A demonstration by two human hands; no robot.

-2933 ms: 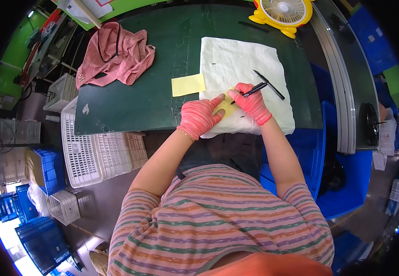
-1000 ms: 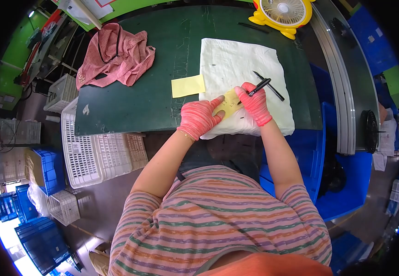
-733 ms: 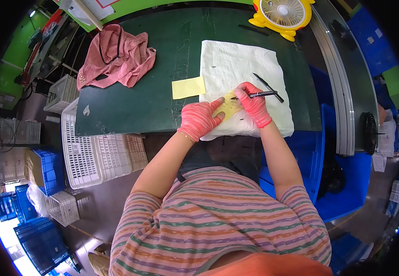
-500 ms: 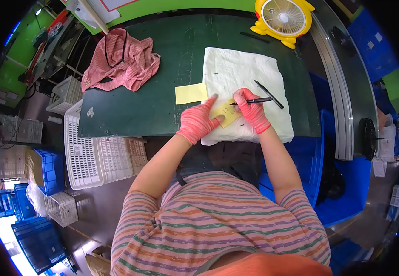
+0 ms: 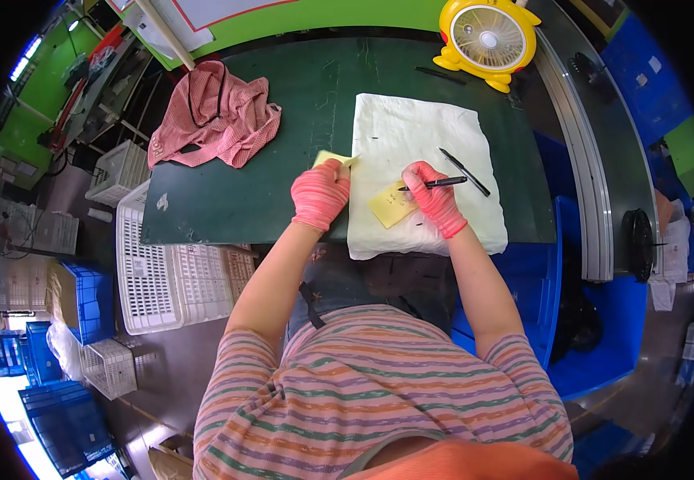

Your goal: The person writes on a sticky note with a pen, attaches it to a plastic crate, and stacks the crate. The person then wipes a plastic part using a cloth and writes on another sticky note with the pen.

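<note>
My right hand [image 5: 435,200], in a pink striped glove, is closed round a black pen [image 5: 448,182]. The pen's tip is over a yellow sticky note [image 5: 392,206] with small handwriting, which lies tilted on a folded white cloth [image 5: 411,120]. My left hand [image 5: 321,196], gloved alike, is at the cloth's left edge with its fingers curled on a yellow sticky note pad [image 5: 329,157]. My hand covers most of that pad, and one corner sticks out to the right. A second black pen [image 5: 465,171] rests on the cloth, right of the note.
On the green table [image 5: 243,204] are a crumpled pink checked cloth item [image 5: 223,120] at far left and a yellow fan [image 5: 488,40] at back right. A dark thin object [image 5: 441,75] lies near the fan. White crates [image 5: 151,276] stand below left, a blue bin [image 5: 603,352] below right.
My left hand has left the written note and moved left onto the sticky note pad, now mostly covered. My right hand still holds the pen at the note.
</note>
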